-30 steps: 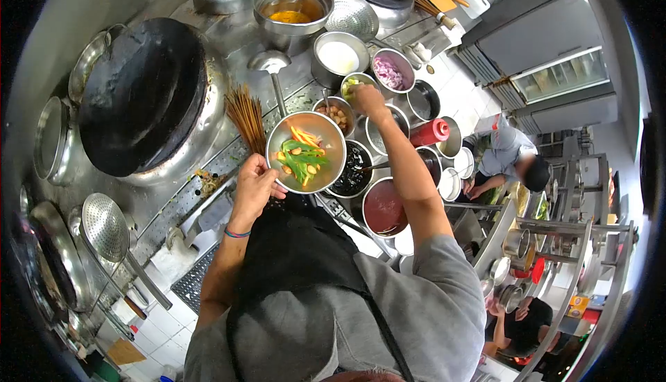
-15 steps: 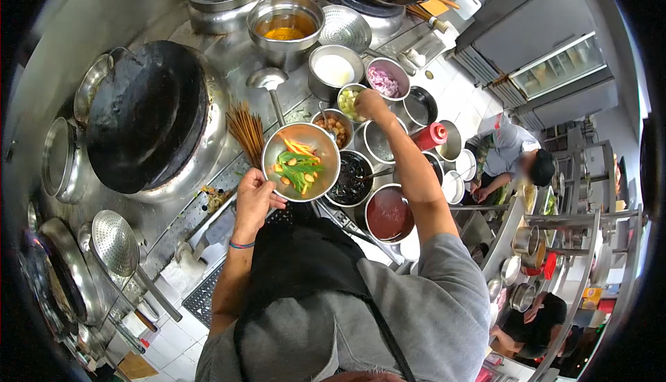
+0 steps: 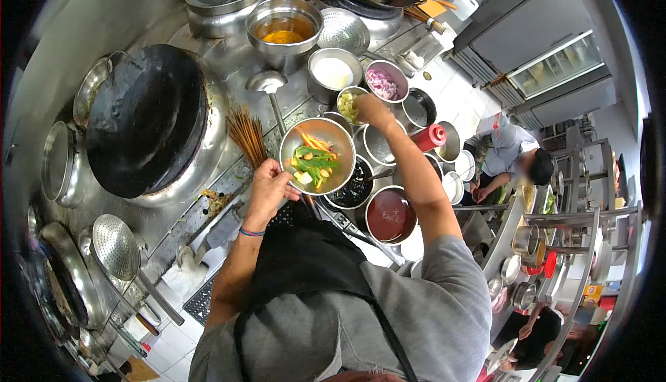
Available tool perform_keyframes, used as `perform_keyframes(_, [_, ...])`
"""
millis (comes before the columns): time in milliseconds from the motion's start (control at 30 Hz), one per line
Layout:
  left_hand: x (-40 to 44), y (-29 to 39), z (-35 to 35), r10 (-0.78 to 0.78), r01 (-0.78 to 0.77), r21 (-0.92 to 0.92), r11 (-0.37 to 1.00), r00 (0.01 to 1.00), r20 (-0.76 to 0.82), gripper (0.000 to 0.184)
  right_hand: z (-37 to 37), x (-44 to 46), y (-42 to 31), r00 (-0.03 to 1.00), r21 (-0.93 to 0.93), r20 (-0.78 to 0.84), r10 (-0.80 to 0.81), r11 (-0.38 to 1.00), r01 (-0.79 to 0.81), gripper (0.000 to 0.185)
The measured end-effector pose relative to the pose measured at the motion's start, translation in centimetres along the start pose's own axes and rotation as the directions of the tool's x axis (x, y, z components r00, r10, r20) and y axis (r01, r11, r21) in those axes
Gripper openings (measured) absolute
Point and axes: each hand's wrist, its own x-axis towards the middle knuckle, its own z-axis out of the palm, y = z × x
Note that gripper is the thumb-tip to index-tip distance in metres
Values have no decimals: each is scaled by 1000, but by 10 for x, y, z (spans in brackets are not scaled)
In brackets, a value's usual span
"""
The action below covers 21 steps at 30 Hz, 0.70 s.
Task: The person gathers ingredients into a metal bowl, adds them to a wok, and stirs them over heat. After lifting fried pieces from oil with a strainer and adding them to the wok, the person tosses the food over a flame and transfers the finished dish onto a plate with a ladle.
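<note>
My left hand (image 3: 270, 189) grips the rim of a shallow metal bowl (image 3: 288, 148), thumb on the near-left edge. Inside lie green leaves or pepper pieces (image 3: 316, 163), orange and yellow strips (image 3: 316, 143) and a few pale chunks (image 3: 303, 177). My right hand (image 3: 374, 111) reaches over the edge of a small metal pot of pale yellow-green chopped pieces (image 3: 347, 105). Its fingertips are down at the pieces and mostly hidden behind the hand, so their grip does not show. The bowl partly covers a pot of dark sauce (image 3: 357, 184).
Around the hands stand pots of chopped purple onion (image 3: 385, 80), white contents (image 3: 333, 70) and red sauce (image 3: 390, 215), plus a red squeeze bottle (image 3: 430, 137). A large black wok (image 3: 146, 118) and bamboo sticks (image 3: 246, 136) are leftward. A co-worker (image 3: 510, 153) is at right.
The bowl and my left hand have shifted slightly right, covering more of the neighbouring pots. Pale chunks now show in the bowl's near-left part. My right hand stays at the yellow-green pieces, slightly lower.
</note>
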Motion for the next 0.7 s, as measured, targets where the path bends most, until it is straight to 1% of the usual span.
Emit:
perform_keyframes(33, [0,-1,-1,0,0,5,1000,1000,-5,8,-2,-7,-15,985,-4,-48,166,986,-166,21])
perform_keyframes(133, [-2,-5,-9,6,-6,2,1000,999,-38,9,2,-6,-25,980,-107,-73,187,975,-194,16])
perform_keyframes(167, [-2,-6,-12,3,-3,-4,1000,999,-44,9,4,-5,-26,981,-92,-111,158,981,-169,16])
perform_keyframes(267, [0,-7,-20,14,-15,-27,1000,998,-64,9,-3,-9,-34,985,-86,-117,125,987,-135,16])
perform_keyframes(367, [-1,-6,-24,21,-25,-44,999,996,-86,10,6,-9,-32,969,0,-204,141,990,-144,15])
perform_keyframes(467, [4,-8,-30,24,-27,-39,999,996,-88,10,6,-11,-23,982,-16,-163,97,995,-101,14])
perform_keyframes(567, [7,-6,-31,11,-14,-34,999,996,-86,10,-1,-15,-13,964,56,-232,130,991,-120,14])
perform_keyframes(600, [6,-4,-31,2,-5,-34,999,996,-85,10,-4,-18,-8,954,180,-259,149,978,-104,14])
perform_keyframes(667, [7,1,-29,-14,11,-27,1000,996,-83,10,-21,-29,-7,933,416,-302,194,908,-54,15])
perform_keyframes(700, [8,2,-29,-22,20,-21,1000,996,-81,10,-55,-53,-32,925,589,-245,291,802,-97,16])
